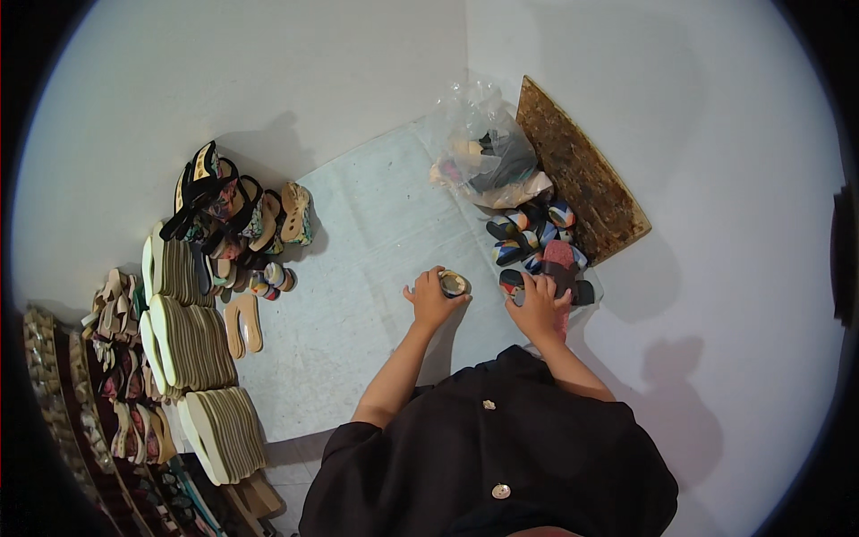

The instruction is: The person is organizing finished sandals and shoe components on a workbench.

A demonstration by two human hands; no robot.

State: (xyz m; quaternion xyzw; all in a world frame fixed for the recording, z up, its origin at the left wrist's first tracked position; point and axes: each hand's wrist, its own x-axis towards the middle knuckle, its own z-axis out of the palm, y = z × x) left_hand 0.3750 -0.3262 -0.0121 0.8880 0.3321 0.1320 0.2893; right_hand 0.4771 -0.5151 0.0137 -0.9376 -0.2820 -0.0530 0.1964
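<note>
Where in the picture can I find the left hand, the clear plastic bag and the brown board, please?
Left hand (433,302): head view, on the back of the hand.
Clear plastic bag (495,157): head view, on its bulging side.
Brown board (580,176): head view, middle of its face.

The left hand (431,302) covers part of the round piece (455,285) within its grasp; the exact kind of this piece cannot be determined; the right hand (539,311) obscures the patterned piece (512,283) at its fingertips, so its grip is unreadable; creased film blurs the contents of the plastic bag (465,103) at far right; the bag hides part of the board (582,174); the black shirt (429,456) is cut off at the near edge; the dark object (842,255) at right merges into the rim.
</note>
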